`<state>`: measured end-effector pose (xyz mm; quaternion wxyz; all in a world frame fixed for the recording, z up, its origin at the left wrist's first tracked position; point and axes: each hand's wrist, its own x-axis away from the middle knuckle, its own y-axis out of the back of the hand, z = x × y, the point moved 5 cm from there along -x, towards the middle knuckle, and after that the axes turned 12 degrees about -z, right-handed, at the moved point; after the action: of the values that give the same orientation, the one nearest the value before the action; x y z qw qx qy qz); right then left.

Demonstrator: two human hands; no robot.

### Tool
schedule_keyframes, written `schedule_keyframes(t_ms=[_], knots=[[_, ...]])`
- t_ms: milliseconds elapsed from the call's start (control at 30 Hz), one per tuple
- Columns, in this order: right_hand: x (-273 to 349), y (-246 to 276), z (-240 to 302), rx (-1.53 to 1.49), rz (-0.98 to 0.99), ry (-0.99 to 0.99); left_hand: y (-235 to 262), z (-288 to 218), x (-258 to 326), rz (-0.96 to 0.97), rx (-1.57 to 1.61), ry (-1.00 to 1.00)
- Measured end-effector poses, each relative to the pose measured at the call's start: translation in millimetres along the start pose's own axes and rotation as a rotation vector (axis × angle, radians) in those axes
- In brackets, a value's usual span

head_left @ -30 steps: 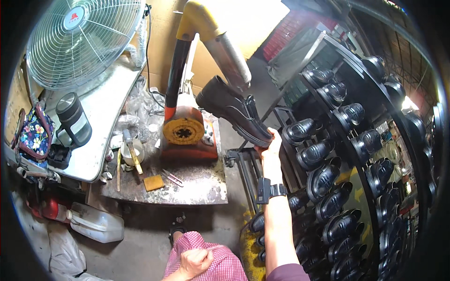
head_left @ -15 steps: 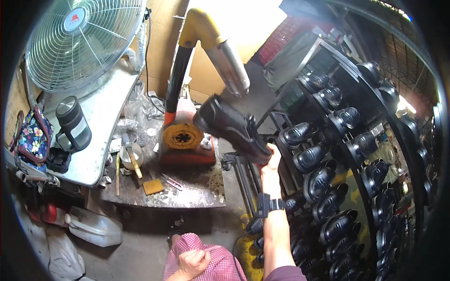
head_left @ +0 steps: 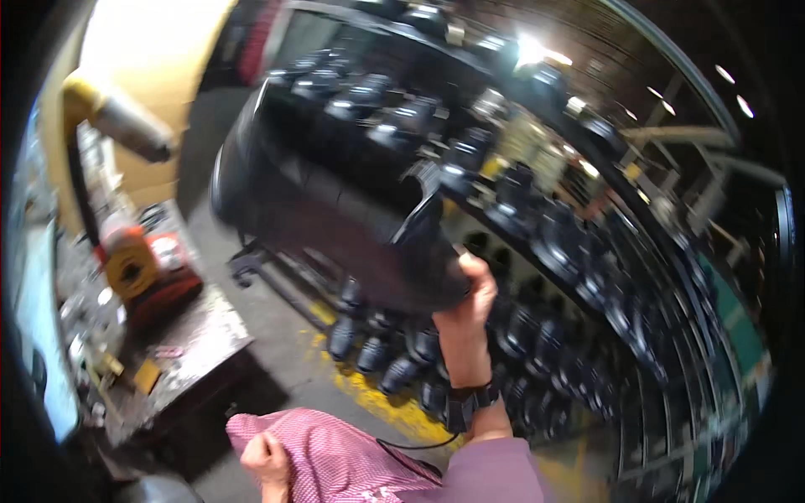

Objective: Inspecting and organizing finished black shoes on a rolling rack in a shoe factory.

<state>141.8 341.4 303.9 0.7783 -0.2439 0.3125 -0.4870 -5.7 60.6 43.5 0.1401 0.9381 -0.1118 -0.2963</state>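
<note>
A black shoe [head_left: 335, 218], blurred by motion, hangs large in front of me. My right hand [head_left: 471, 298] grips it at its lower right end, thumb up and fingers partly hidden. A dark strap with a box-shaped device [head_left: 470, 407] circles my right wrist. Low in the view, my left hand [head_left: 267, 461] is curled into a fist against the pink checked cloth [head_left: 335, 448] over my lap; no object shows in it.
Behind the shoe, racks hold many black shoes [head_left: 549, 243] in rows. At left, a worn workbench [head_left: 205, 335] carries an orange-red machine [head_left: 138, 268] with a round yellow pad, and a yellow block [head_left: 147, 376]. A pipe [head_left: 130, 121] hangs above the bench. Yellow paint [head_left: 377, 407] marks the floor.
My view has swung right toward the racks, so the bench now sits at the left edge. My right hand has carried the shoe away from the machine and closer to me.
</note>
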Motion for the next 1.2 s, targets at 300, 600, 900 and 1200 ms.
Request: schedule_keyframes(t_ms=[300,600,900,1200], knots=[[94,-46,305,0.617,-0.37,1.477,-5,-11,16,0.065,0.07,-0.069],[-2,5,377,0.71,-0.695,0.704,-9,-8,19,0.06,0.077,-0.125],[79,57,431,0.895,-1.106,0.725,-7,-17,19,0.019,0.073,-0.117],[60,51,383,0.406,-0.672,1.047,-4,-13,23,0.019,-0.006,-0.106]])
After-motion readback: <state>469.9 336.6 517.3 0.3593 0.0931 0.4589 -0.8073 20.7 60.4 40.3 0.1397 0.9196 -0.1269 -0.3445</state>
